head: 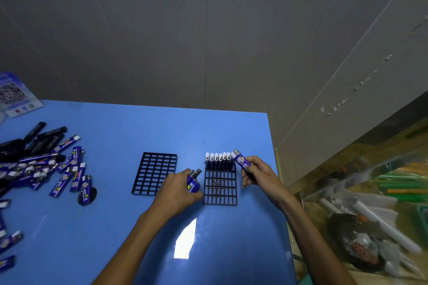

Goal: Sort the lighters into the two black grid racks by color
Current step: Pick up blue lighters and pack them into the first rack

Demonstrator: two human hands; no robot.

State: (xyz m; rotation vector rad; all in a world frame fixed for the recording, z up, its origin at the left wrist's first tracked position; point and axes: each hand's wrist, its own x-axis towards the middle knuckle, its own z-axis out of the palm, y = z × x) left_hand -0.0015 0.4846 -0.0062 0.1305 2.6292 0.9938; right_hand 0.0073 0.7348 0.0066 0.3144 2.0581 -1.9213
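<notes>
Two black grid racks lie on the blue table. The left rack (154, 173) holds nothing. In the right rack (220, 188), several blue lighters (218, 161) stand in the far row. My right hand (256, 172) pinches one blue lighter (241, 159), tilted beside that row's right end. My left hand (177, 188) grips a few blue lighters (194, 181) between the two racks. A heap of blue and black lighters (44, 164) lies at the table's left.
A printed card with a QR code (16, 95) sits at the far left corner. The table's right edge (281, 180) is near the right rack. Beyond it, on the floor, lie bags and clutter (366, 227). A grey wall rises behind the table.
</notes>
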